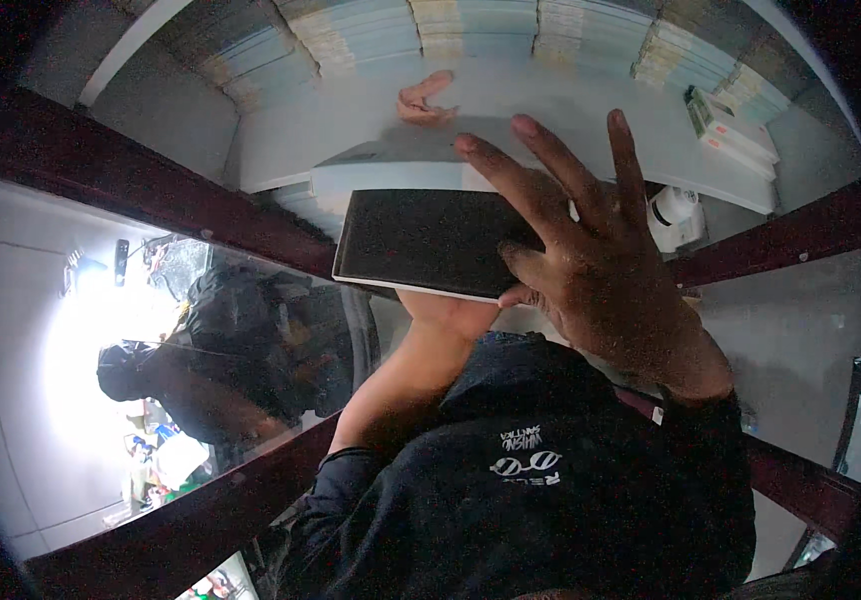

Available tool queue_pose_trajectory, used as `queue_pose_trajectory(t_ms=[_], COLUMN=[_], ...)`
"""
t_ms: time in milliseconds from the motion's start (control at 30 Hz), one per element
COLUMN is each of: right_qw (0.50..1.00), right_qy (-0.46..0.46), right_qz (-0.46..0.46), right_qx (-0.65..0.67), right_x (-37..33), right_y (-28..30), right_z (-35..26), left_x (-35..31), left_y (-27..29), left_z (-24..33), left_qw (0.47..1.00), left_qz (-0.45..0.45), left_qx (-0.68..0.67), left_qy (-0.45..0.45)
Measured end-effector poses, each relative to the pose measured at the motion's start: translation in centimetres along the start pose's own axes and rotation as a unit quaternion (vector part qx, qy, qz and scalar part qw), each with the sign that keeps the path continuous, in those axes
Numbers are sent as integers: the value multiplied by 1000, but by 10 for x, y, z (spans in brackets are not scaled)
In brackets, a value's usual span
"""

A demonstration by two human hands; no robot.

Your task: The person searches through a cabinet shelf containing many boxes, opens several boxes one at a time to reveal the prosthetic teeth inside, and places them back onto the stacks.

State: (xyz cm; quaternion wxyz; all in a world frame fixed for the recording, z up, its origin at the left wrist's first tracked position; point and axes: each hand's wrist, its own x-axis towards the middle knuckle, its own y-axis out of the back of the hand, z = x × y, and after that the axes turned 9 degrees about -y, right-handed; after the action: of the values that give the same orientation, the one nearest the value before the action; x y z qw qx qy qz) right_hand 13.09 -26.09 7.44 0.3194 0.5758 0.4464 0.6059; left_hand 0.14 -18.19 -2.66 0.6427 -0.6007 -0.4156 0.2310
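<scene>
A flat black rectangular box (421,235) with a thin white near edge is held up in front of my body. My left hand (456,312) supports it from beneath; the fingers are hidden under it. Over its right end is my right hand (601,250), with three fingers stretched out and spread. The index finger bends down onto the black face and the thumb meets the near edge, so the two pinch the corner. Just behind the black box lies a pale blue-white flat edge (391,178); I cannot tell what it belongs to.
Stacks of pale boxes or booklets (476,30) line the far side of a white shelf (321,120). On it lie a crumpled pinkish-brown piece (427,100) and small white boxes (736,130). A white rounded object (676,208) stands right of my hand. Dark red frame bars (101,155) surround me.
</scene>
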Motion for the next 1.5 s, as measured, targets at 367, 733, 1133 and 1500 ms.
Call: queue_pose_trajectory(t_ms=[367,733,1133,1500], right_qw=[1000,1000,997,988], right_qy=[-8,-4,-14,49], right_qz=[15,2,9,104], right_qx=[15,21,71,100], right_x=[1,-1,2,29], right_y=[7,8,9,26], right_z=[-3,-12,5,37], left_x=[4,-3,3,-13], left_y=[-13,2,3,30], left_z=[-4,0,-4,10], left_qw=[994,992,996,1000], left_qz=[73,38,25,0], left_qx=[67,107,40,9], left_qy=[-53,-61,-75,-4])
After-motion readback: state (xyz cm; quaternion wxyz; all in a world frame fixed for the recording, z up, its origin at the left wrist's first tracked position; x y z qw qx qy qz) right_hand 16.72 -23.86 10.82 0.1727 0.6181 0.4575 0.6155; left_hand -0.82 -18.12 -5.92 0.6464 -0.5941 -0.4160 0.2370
